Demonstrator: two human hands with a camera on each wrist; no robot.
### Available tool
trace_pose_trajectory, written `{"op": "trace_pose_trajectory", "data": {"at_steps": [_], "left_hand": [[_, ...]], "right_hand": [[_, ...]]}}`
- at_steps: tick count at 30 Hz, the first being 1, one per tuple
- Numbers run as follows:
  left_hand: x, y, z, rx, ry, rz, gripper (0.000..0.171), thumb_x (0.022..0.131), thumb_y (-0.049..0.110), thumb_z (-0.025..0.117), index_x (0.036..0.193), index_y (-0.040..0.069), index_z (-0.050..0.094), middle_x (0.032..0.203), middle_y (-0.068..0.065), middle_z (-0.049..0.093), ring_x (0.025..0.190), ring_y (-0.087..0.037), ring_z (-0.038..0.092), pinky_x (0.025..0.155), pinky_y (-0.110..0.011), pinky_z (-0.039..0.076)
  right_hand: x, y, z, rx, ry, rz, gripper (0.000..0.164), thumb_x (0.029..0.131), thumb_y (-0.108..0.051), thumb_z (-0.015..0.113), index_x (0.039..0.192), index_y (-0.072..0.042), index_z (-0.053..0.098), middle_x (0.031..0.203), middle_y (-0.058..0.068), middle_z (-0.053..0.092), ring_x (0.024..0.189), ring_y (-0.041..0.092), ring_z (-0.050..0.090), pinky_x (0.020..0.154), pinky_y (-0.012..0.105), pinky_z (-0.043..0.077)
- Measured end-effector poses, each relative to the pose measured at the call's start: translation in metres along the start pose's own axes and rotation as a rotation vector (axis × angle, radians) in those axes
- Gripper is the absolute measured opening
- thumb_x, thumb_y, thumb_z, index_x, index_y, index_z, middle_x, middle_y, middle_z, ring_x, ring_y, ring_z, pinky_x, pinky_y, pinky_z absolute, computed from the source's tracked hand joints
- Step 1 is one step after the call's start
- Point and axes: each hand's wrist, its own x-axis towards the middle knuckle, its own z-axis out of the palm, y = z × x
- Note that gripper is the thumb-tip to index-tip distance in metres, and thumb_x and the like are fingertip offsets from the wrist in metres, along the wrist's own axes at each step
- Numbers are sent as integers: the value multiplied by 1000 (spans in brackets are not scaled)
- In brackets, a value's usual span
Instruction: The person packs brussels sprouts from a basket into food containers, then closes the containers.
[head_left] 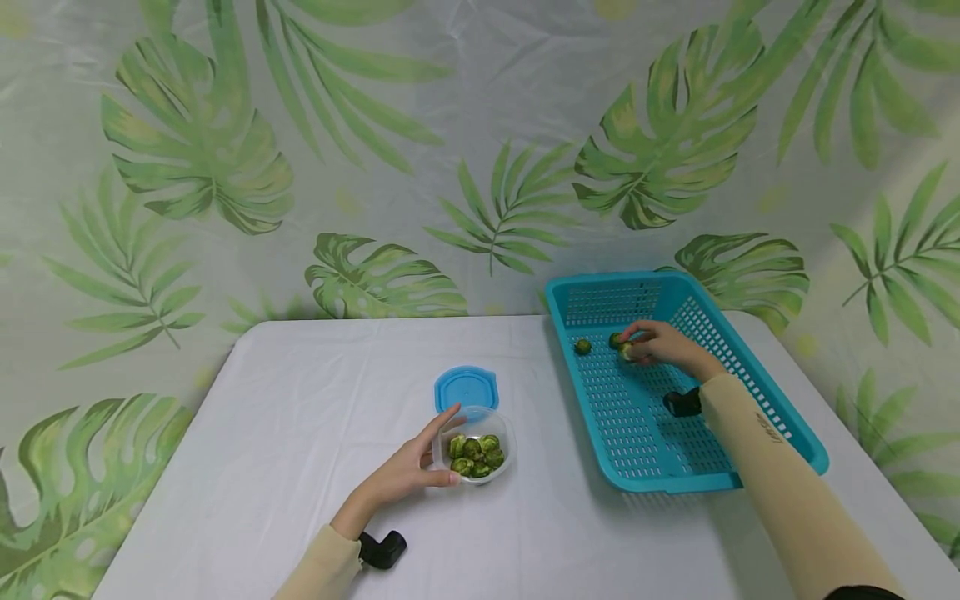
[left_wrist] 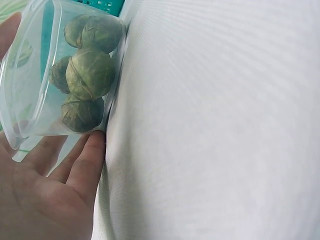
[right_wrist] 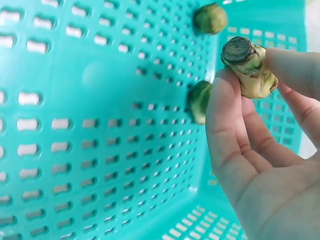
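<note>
My left hand (head_left: pixel 411 468) grips a clear plastic container (head_left: pixel 512 435) from its left side, fingers and thumb spread around its wall. Inside it lie several green Brussels sprouts (left_wrist: pixel 90 72), seen through the wall in the left wrist view. Over the far part of a blue basket, my right hand (head_left: pixel 663 344) pinches one Brussels sprout (right_wrist: pixel 252 70) between thumb and fingertips, its cut stem end facing the right wrist camera. Two more sprouts rest in the basket: one to the left (head_left: pixel 582 347), the other (right_wrist: pixel 201 102) close by the pinching fingers.
The blue slotted basket (head_left: pixel 592 408) stands on the right of the white-clothed table (head_left: pixel 300 417). Just behind the container lies a blue lid (head_left: pixel 467 385). A leaf-patterned curtain (head_left: pixel 375 208) hangs behind the table's far edge.
</note>
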Motion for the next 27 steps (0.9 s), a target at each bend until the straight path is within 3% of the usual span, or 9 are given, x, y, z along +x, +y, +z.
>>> {"op": "trace_pose_trajectory", "data": {"at_steps": [16, 27], "left_hand": [[0, 0, 0, 5, -5, 14, 91, 87, 12, 70, 155, 13, 9, 153, -14, 27, 139, -35, 22, 103, -59, 29], [0, -1, 0, -4, -8, 15, 91, 87, 11, 70, 155, 13, 9, 153, -14, 27, 140, -35, 22, 104, -58, 30]], "right_hand": [[-9, -17, 7, 57, -57, -125, 31, 97, -11, 57, 120, 8, 49, 118, 26, 53, 107, 42, 55, 91, 55, 45], [-10, -33, 17, 89, -102, -188, 26, 96, -10, 58, 118, 4, 54, 118, 24, 51, 102, 30, 59, 90, 51, 47]]}}
